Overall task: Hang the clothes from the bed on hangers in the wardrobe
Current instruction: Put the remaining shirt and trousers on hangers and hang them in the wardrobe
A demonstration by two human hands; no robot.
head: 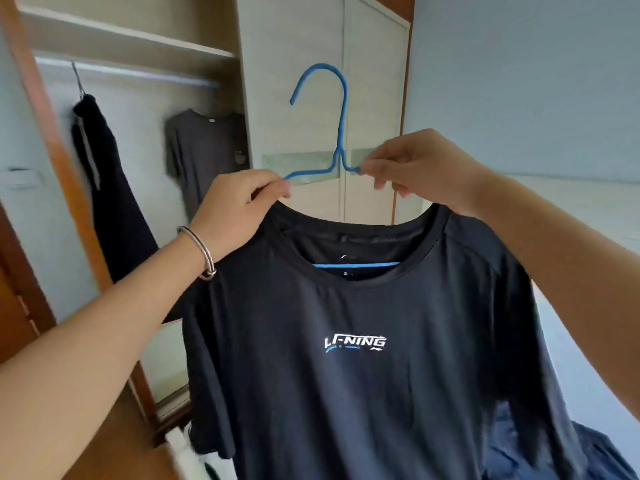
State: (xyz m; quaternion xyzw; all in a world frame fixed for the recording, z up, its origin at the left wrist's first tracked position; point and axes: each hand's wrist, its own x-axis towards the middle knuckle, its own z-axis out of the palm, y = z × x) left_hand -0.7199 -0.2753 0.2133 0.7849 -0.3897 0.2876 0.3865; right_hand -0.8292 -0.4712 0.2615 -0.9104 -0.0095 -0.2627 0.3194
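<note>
Garment: black short-sleeved T-shirt w/ white chest logo (353, 341), centre frame, already on thin blue wire hanger (341, 133). Left hand (239, 206) and right hand (419, 164) each pinch a hanger shoulder beside the collar. Step judged: seating shirt, pre-hanging. Next: carry hook to metal wardrobe rail (138, 72), upper left, near grey hung T-shirt (204, 150).

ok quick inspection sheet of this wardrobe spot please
surface: nothing seen
job's things: black t-shirt on blue hanger, held up in the air; rail carries dark trousers and grey t-shirt
clutter: blue garment heap, lower right
grips: left hand pinches the hanger's left arm; right hand pinches its right arm
cables: nothing seen
surroundings: pale wardrobe door behind the hanger, blue wall
</note>
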